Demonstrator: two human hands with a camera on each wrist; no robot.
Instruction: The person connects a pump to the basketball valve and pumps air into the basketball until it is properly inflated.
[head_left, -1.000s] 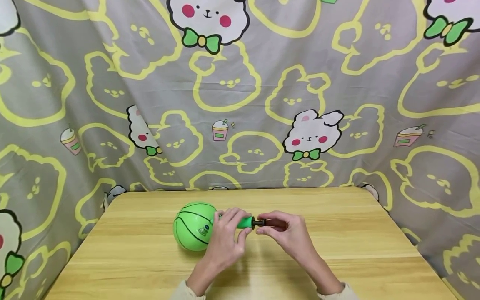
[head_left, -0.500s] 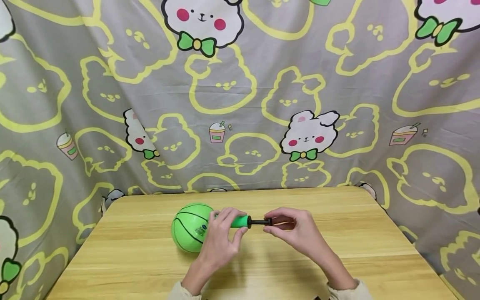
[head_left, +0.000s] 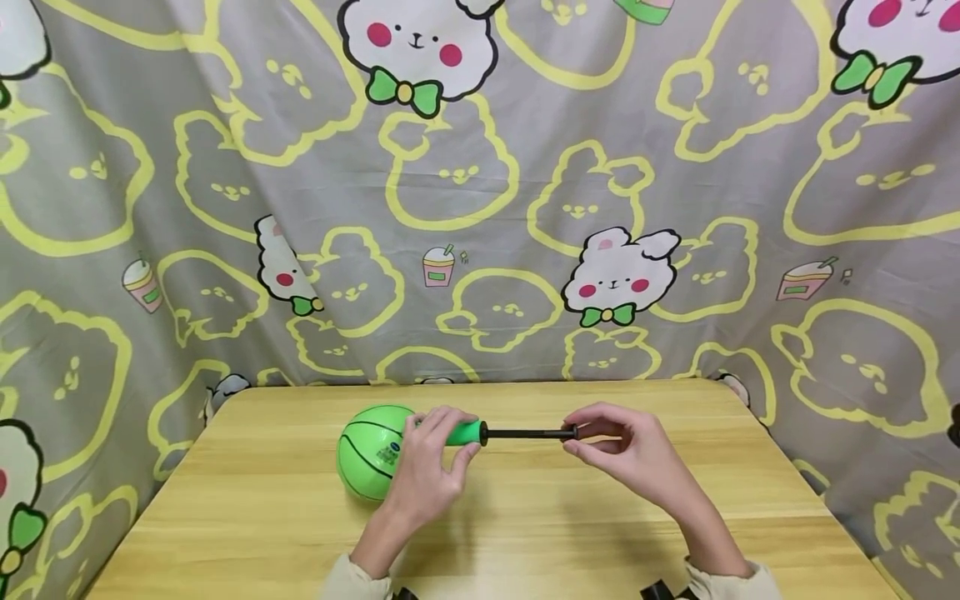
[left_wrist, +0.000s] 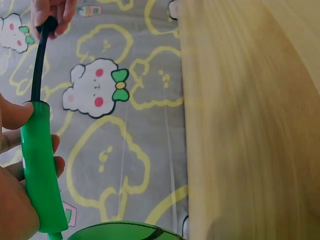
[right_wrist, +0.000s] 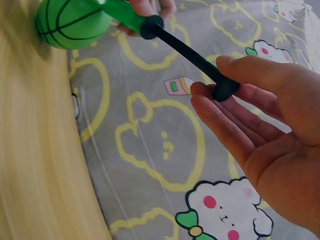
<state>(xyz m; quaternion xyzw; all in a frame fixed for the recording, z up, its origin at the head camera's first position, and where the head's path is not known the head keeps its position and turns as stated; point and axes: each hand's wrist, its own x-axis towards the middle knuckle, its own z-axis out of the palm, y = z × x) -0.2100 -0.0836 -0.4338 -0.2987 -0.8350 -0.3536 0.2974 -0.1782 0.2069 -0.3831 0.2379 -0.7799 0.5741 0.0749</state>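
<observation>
A green hand pump [left_wrist: 40,165] lies level in my left hand [head_left: 429,467], whose fingers and thumb wrap its barrel. From the barrel's right end a long black rod [head_left: 528,433] sticks out. My right hand [head_left: 637,450] pinches the black knob [right_wrist: 226,89] at the rod's far end between thumb and fingers. At the pump's left end is a green ball [head_left: 367,454] with black basketball lines, partly hidden behind my left hand. In the right wrist view the pump's narrow tip meets the ball.
The wooden table [head_left: 525,533] lies beneath both hands. Behind it and at the sides hangs a grey curtain [head_left: 480,192] with yellow outlines and white cartoon rabbits. Dark wrist gear [head_left: 657,592] shows at the lower edge.
My right hand has moved right with the knob, and the black rod has slid far out of the barrel. My left hand, pump and ball have shifted slightly left.
</observation>
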